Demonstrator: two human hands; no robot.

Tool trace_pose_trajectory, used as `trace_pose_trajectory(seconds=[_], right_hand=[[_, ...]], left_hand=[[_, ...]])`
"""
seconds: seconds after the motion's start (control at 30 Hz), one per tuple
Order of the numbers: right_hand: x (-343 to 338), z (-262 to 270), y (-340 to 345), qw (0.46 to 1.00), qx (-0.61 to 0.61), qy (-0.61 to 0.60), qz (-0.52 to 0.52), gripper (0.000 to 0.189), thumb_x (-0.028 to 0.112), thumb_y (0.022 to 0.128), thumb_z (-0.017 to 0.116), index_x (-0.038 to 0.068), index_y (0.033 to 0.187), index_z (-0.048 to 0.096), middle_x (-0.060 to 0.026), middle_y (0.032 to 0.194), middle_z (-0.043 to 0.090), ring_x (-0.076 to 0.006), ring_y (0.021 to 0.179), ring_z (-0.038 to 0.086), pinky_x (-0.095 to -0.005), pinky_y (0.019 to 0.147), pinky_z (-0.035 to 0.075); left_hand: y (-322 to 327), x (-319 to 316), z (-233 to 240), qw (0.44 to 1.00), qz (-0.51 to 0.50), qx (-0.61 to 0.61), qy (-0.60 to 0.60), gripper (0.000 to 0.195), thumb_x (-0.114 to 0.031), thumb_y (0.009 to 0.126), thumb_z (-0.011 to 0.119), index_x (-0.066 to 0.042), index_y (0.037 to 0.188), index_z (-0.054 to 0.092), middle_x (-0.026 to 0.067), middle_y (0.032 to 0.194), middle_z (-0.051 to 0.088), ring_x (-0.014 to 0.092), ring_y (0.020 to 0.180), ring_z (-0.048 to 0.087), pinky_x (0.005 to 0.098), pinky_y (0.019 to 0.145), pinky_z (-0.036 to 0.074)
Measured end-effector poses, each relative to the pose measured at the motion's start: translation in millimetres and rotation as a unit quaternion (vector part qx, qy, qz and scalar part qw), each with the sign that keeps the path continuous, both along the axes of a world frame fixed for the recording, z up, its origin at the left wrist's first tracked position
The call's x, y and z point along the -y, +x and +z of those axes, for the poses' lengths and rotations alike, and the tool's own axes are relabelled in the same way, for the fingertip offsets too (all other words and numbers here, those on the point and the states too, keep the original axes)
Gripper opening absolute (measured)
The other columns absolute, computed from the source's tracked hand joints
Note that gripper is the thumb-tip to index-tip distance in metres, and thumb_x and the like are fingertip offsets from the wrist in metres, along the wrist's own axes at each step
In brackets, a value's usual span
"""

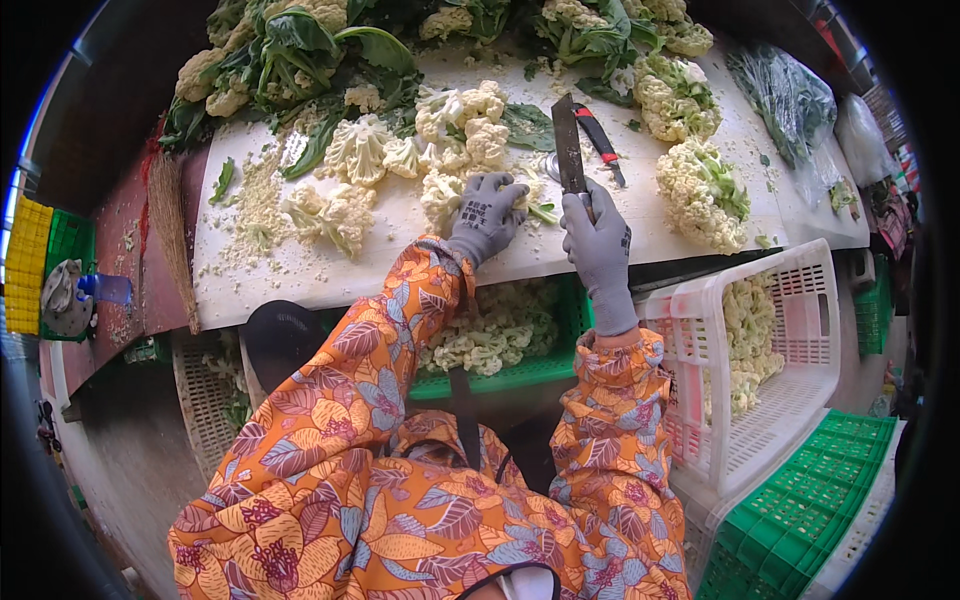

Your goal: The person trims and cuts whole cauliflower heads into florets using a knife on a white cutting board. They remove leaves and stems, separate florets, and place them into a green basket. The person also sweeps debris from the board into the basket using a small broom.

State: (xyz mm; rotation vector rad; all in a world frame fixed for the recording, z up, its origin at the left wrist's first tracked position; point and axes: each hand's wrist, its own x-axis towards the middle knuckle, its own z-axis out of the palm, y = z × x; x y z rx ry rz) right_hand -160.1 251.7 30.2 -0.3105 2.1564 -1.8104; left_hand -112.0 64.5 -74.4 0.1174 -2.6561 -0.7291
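My left hand, in a grey glove, rests with bent fingers on a cauliflower piece near the front of the white board. In my right hand, gloved too, is the handle of a broad-bladed knife, its dark blade pointing away from me. Just right of the blade lies a black-and-red utility knife. Cut florets lie beyond and left of my left hand, with another piece nearer the front. Whole cauliflower heads lie on the right.
Leafy cauliflowers are heaped at the back left. A straw broom leans along the left edge. Below the board's front edge is a green crate of florets; a white crate with florets tilts at right, above green crates. Plastic bags lie far right.
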Motion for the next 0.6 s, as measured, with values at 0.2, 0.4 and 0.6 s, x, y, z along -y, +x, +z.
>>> trace_pose_trajectory(seconds=[0.2, 0.4, 0.6], right_hand=[[-13, -5, 3, 0.991, 0.125, -0.027, 0.043, 0.028, 0.026, 0.101, 0.061, 0.004, 0.118, 0.062, 0.0010, 0.074, 0.056, -0.0048, 0.051, 0.048, -0.0235, 0.044, 0.040], [-28, -49, 2, 0.984, 0.163, 0.017, 0.068, 0.027, 0.023, 0.099, 0.064, 0.005, 0.120, 0.062, 0.0002, 0.074, 0.059, -0.0063, 0.049, 0.051, -0.0235, 0.042, 0.042], [-55, -7, -2, 0.985, 0.061, -0.148, -0.059, 0.035, 0.022, 0.103, 0.064, 0.001, 0.130, 0.058, -0.0021, 0.077, 0.060, -0.0064, 0.051, 0.053, -0.0226, 0.044, 0.044]], left_hand=[[34, 33, 14, 0.980, 0.049, -0.145, 0.125, 0.032, -0.013, 0.087, 0.078, -0.011, 0.119, 0.070, 0.0140, 0.122, 0.065, 0.034, 0.115, 0.059, 0.0418, 0.098, 0.051], [47, 35, -19, 0.992, 0.083, -0.091, -0.039, 0.030, -0.014, 0.088, 0.068, -0.017, 0.118, 0.071, 0.0129, 0.130, 0.062, 0.034, 0.116, 0.058, 0.0458, 0.102, 0.046], [14, -32, 64, 0.989, -0.008, -0.149, -0.014, 0.033, -0.011, 0.087, 0.069, -0.013, 0.120, 0.069, 0.0047, 0.115, 0.067, 0.029, 0.108, 0.060, 0.0425, 0.087, 0.051]])
